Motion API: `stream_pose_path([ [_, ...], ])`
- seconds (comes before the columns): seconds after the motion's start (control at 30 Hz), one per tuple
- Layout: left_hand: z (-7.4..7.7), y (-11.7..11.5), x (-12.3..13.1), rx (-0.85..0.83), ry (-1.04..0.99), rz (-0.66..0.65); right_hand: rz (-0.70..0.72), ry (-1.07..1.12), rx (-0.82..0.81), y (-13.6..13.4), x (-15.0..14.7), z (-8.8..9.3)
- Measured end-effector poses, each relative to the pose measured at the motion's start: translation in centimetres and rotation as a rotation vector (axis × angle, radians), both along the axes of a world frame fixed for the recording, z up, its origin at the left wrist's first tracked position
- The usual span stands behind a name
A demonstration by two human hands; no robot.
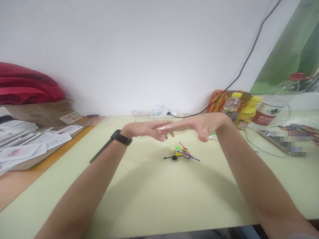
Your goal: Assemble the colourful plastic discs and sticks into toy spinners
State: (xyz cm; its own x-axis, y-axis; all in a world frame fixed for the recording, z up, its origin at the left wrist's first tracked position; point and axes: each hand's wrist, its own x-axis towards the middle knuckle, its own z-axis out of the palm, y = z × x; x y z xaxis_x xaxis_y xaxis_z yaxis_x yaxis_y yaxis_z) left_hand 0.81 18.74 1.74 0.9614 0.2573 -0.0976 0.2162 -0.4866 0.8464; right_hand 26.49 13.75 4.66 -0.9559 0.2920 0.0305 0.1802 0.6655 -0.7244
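We hold our left hand (146, 129) and right hand (199, 125) flat above the pale yellow worktop (154, 199), fingertips overlapping. Below them lies a small cluster of coloured sticks (183, 153). A black band (121, 137) circles our left wrist.

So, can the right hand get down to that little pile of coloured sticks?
Probably yes: the right hand hovers open over the pile of coloured sticks, with nothing between them. The left hand is level with it, not underneath.

The one camera sits on the person's head and looks forward and a little down, across the pale yellow tabletop (154, 196) to the plain white wall (149, 49). It is near: the left hand (146, 128) and the right hand (199, 126) meet at mid-view.
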Motion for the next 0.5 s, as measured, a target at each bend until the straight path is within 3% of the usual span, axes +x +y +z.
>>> stream_pose_path([
  [0.13,-0.3,0.8,-0.8,0.074,0.034,0.069,-0.087,-0.017,-0.003,-0.7,0.4,0.5],
  [0.33,-1.2,2.6,-2.8,0.112,0.115,0.193,-0.419,0.047,0.091,-0.8,2.0,1.1],
  [0.5,-1.6,3.8,-4.5,0.153,0.152,0.268,-0.494,0.17,0.043,0.2,2.7,0.8],
])
